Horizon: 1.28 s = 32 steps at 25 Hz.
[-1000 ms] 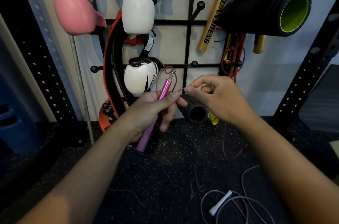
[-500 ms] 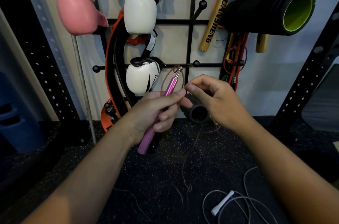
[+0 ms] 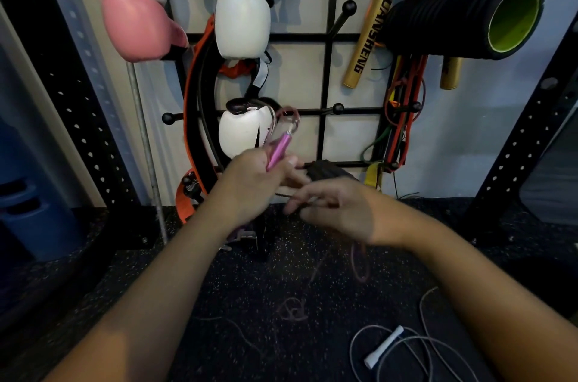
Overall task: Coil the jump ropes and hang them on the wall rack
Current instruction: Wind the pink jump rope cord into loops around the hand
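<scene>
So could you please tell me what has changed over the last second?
The right hand has dropped from beside the pink handle's tip to below the left hand, drawing the thin cord down. The left hand keeps its grip on the pink handle. The white jump rope on the floor hasn't moved.

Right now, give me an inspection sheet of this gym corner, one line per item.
Surface: dark speckled rubber floor, bare in the middle.
Job's things: pink rope handle held upright; its thin pink cord trails to the floor. White rope lies loose on the floor, white handle with it.
Clutter: nothing seen beyond the ropes.
Hands: left hand closed on the pink handle; right hand blurred, seems to pinch the cord.
Cables: nothing seen but rope cords.
Surroundings: wall rack carries a pink glove, two white gloves, gold sticks, a foam roller and bands; one peg free.
</scene>
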Motion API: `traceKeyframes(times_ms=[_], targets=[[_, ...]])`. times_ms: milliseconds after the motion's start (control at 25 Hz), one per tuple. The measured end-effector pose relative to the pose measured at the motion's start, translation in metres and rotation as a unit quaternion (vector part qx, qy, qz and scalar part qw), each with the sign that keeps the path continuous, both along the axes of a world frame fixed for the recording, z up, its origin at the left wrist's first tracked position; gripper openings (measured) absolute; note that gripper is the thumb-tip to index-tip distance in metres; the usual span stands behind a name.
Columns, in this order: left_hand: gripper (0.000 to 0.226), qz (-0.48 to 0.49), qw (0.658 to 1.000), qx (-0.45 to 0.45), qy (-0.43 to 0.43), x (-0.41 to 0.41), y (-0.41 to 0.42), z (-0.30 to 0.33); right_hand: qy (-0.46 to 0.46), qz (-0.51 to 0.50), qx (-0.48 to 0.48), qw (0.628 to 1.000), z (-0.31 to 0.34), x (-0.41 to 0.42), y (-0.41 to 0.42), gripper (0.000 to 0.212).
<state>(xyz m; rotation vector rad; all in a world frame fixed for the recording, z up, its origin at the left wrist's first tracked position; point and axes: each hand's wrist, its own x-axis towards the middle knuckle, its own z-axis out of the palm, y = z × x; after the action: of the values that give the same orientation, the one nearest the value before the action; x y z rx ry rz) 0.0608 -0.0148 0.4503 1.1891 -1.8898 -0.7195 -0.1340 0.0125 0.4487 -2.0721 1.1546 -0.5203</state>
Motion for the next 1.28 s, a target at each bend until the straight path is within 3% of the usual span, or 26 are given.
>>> traceKeyframes(times_ms=[120, 280, 520, 720, 1000, 1120, 1200, 1280], targets=[[0.032, -0.056, 0.994, 0.086, -0.018, 0.004, -0.003, -0.01, 0.054, -0.098, -0.12, 0.986, 0.019, -0.012, -0.001, 0.023], [0.045, -0.149, 0.962, 0.197, 0.118, -0.002, 0.001, -0.009, 0.062, -0.206, -0.297, 0.93, 0.023, -0.022, -0.004, 0.045], [0.034, -0.189, 0.949, 0.2, 0.154, -0.007, 0.002, -0.007, 0.01, -0.136, -0.239, 0.961, 0.015, -0.029, -0.015, 0.032], [0.036, -0.162, 0.953, 0.179, 0.184, -0.008, 0.004, -0.008, -0.006, -0.188, -0.32, 0.928, 0.013, -0.025, -0.011, 0.022], [0.033, -0.206, 0.918, 0.229, 0.249, -0.011, 0.011, -0.003, -0.072, -0.191, -0.303, 0.931, 0.011, -0.022, -0.011, 0.024], [0.04, -0.292, 0.852, 0.282, 0.331, -0.002, 0.008, 0.0, -0.144, -0.186, -0.235, 0.943, 0.009, -0.02, -0.011, 0.044], [0.037, -0.38, 0.759, 0.324, 0.418, -0.001, 0.012, 0.006, -0.193, -0.198, -0.143, 0.95, 0.001, -0.021, -0.011, 0.051], [0.031, -0.382, 0.678, 0.313, 0.545, -0.005, 0.016, 0.017, -0.193, -0.198, -0.058, 0.959, -0.009, -0.022, -0.012, 0.048]])
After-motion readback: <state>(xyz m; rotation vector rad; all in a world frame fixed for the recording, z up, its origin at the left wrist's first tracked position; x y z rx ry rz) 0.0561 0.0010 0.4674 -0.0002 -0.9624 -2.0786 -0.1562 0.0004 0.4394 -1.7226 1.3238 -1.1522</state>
